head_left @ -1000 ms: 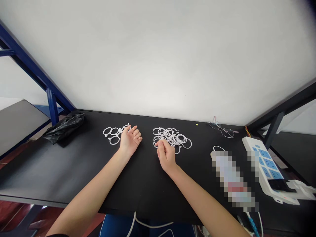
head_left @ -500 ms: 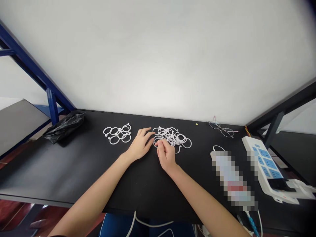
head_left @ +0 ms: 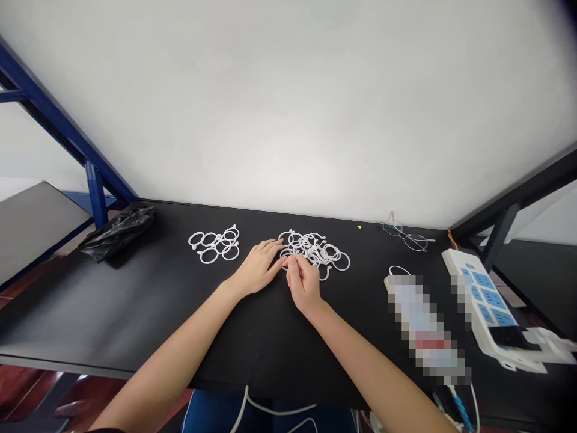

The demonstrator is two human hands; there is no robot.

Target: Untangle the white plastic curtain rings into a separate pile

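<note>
Soft light pales the wall (head_left: 283,120) behind the table (head_left: 252,343), brightest just above its far edge; a dull sheen spreads over the table's left part; white rings (head_left: 322,255) near its middle show in high contrast; pixel blocks (head_left: 428,331) obscure something on its right; wide-angle distortion stretches the table's ends; the corner high above its right end falls dark.

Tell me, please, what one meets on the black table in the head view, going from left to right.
Black plastic bag, smaller group of white rings, left hand, larger pile of white rings, eyeglasses, white power strip.
</note>
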